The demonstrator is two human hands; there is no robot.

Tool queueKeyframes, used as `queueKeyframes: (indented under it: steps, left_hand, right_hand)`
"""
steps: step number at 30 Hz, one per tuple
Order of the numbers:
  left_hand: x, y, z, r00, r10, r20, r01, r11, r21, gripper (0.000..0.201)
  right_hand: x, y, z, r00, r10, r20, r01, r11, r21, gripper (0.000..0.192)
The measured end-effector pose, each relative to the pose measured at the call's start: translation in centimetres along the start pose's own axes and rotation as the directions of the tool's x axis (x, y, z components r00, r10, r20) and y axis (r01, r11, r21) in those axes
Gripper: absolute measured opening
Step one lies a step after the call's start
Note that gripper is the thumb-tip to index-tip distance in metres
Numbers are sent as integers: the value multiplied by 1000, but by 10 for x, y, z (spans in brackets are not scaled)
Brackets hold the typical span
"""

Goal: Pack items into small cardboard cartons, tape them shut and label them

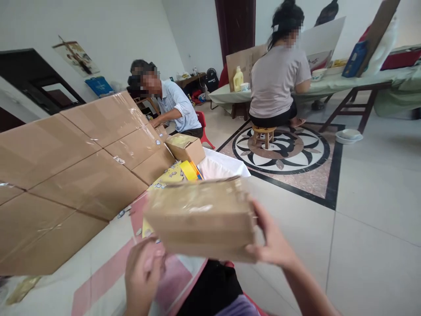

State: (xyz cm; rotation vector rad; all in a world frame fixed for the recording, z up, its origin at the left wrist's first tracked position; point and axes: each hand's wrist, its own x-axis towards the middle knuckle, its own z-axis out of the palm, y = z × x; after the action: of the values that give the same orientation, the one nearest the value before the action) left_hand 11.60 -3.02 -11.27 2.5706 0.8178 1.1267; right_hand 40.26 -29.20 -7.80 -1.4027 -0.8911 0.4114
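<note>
A low work surface covered with a white and pink cloth (98,272) fills the left of the view, and a row of large flat cardboard cartons (75,166) sealed with clear tape stands on it, slanting away toward the far wall. Small loose bits lie scattered on the cloth near the cartons, too small to identify. Beyond the cartons a person in a light blue shirt (176,107) sits bent over the far end, next to a small brown box (186,147) and a yellow printed sheet (174,173). The left hand (143,274) hovers low over the pink stripe of the cloth, fingers curled loosely toward the palm, touching the lower left corner of a blurred, tape-wrapped cardboard box (202,217) without clearly gripping it. The right hand (271,239) clasps the box's right end, thumb across the near face and fingers behind, so the box sits between the two hands and above the cloth's edge. No writing on the box can be read. Further right, the room has pale floor tiles with a round flower-pattern medallion (286,149), where a second person in a grey top (276,81) sits on a small wooden stool (265,134) at a cloth-covered table (355,83). A yellow bottle (238,79) stands there; its label is illegible.
</note>
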Motion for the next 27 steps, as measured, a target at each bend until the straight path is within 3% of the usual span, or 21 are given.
queueKeyframes:
  steps: [2,4,6,9,11,14,16,18,21,25,27]
  left_hand:
    - [-22,7,11,982,186,17,-186,980,64,24]
    - [-50,6,11,965,258,36,-261,956,135,26]
    - [-77,-4,-2,986,167,16,-168,970,174,23]
    - [-104,-29,-41,993,-105,-51,113,978,174,20]
    - [-110,-44,-71,930,-348,-122,365,916,167,26]
    - [-105,-62,-108,738,-635,-228,671,724,157,38]
    - [-100,-73,-120,649,-716,-257,757,640,130,41]
    - [-99,-84,-118,608,-756,-244,790,608,85,42]
    - [-104,-102,-101,618,-771,-157,783,621,30,43]
    - [-111,-117,-82,697,-713,-82,716,698,12,38]
    - [-111,-120,-80,688,-718,-106,720,694,-26,33]
  right_hand:
    - [7,15,-43,980,-8,-197,-3,998,-55,93]
    - [27,32,-66,929,-46,-366,-11,988,-152,92]
    - [61,49,-67,897,-82,-435,-34,967,-253,96]
    - [129,73,-37,946,-37,-321,-85,930,-358,103]
    - [174,85,-6,966,25,-257,-128,911,-392,102]
    - [223,94,35,957,71,-282,-187,893,-409,103]
    - [242,98,56,950,101,-295,-224,877,-424,110]
    - [255,103,70,953,126,-275,-242,863,-444,118]
    - [272,114,82,968,141,-207,-226,847,-481,129]
    - [289,125,87,978,137,-157,-201,822,-533,140]
    - [296,126,88,982,128,-142,-186,810,-556,142]
